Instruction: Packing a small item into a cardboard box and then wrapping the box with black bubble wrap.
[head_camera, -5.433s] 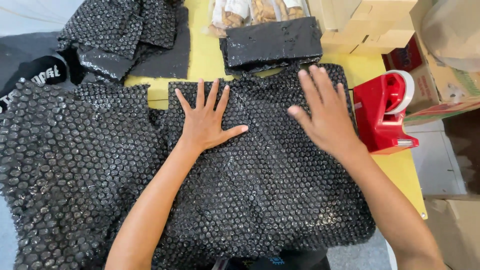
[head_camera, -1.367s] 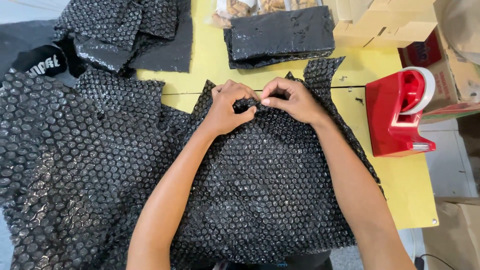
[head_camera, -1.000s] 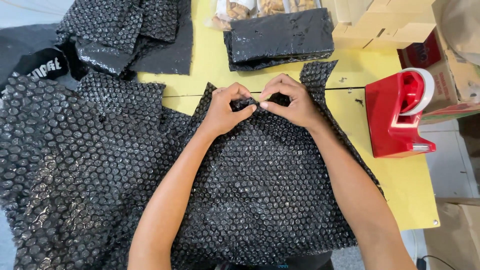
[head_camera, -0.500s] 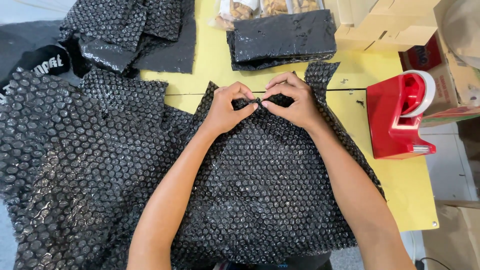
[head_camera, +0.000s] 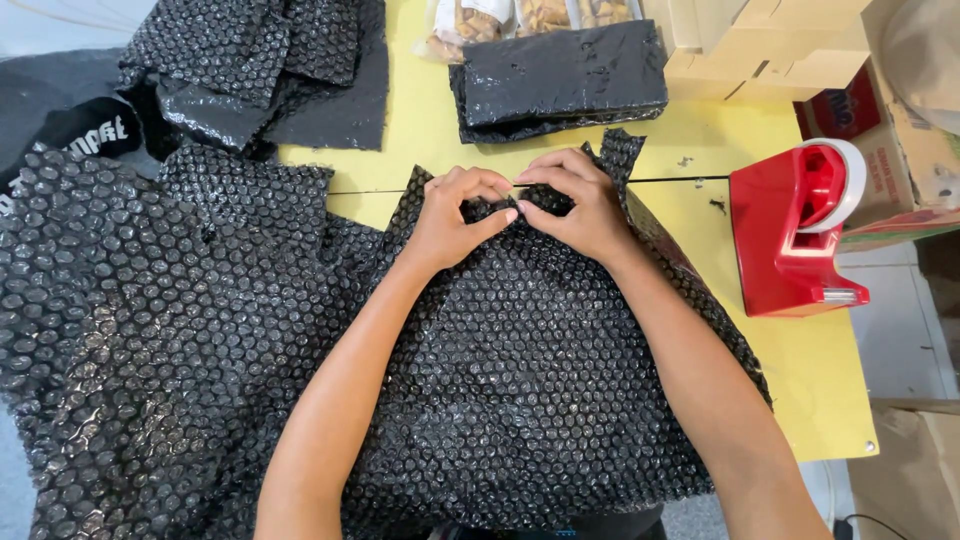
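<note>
Item: black bubble-wrap sheet (head_camera: 540, 400), centre of yellow table (head_camera: 800, 370), far edge bunched betw. both hands. I see left hand (head_camera: 450, 215) and right hand (head_camera: 575, 205) closed in a pinch on that edge, fingertips nearly touching. To do well, I judge: grip even, edges aligned, wrap taut w/o popping. Adj.: more bubble wrap (head_camera: 130, 330) at left, folded black bundle (head_camera: 560, 80) beyond, red tape dispenser (head_camera: 795, 235) at right, cardboard boxes (head_camera: 760, 40) far right.
</note>
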